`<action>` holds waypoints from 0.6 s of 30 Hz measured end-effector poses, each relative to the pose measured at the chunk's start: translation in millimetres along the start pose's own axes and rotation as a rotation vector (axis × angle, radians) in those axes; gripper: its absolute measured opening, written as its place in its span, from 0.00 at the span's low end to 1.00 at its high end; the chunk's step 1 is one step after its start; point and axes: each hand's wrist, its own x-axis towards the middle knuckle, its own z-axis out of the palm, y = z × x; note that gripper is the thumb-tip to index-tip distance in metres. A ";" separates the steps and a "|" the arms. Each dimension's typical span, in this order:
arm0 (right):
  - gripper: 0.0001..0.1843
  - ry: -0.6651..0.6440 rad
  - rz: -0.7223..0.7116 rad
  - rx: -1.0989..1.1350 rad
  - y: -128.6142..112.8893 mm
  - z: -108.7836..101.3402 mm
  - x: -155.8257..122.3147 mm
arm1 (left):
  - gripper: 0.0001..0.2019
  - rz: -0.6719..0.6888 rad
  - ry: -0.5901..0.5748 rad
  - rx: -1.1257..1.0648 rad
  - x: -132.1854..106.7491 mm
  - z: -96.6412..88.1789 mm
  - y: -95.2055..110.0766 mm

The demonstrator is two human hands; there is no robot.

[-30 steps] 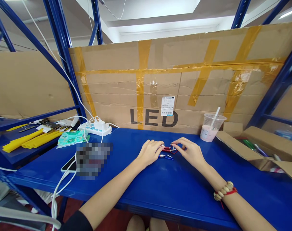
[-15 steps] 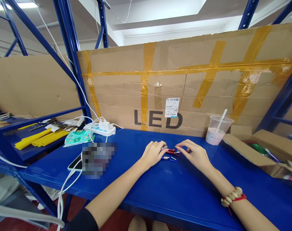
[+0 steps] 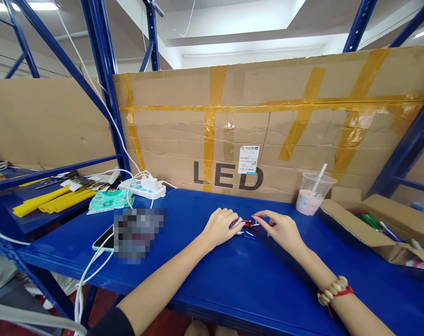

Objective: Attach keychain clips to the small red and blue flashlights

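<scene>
In the middle of the blue tabletop, my left hand is closed around a shiny silver piece that looks like part of a pen. Across from it, my right hand has thumb and forefinger pinched together at small red pieces; what sits between those fingertips is too small to make out. Between both hands lie red pen parts, partly hidden by the fingers. Just in front of them a blue pen rests on the table, its left end close to my left fingers.
A plastic cup with a straw stands at the back right, beside an open cardboard box with pens. On the left are a phone, a blurred item, white cables and a power strip. Tall cardboard backs the table.
The view has shifted slightly. My left hand's fingers have turned a little, showing more of the silver piece. My right hand stays pinched near the red parts.
</scene>
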 end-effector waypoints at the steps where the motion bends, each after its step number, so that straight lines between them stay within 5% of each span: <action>1: 0.18 -0.010 0.011 0.005 0.8 0.1 -0.1 | 0.15 -0.002 0.006 -0.006 -0.4 -0.2 -0.2; 18: 0.16 -0.039 -0.048 0.014 0.5 2.3 -1.9 | 0.09 -0.075 -0.023 -0.089 0.5 -6.5 -0.4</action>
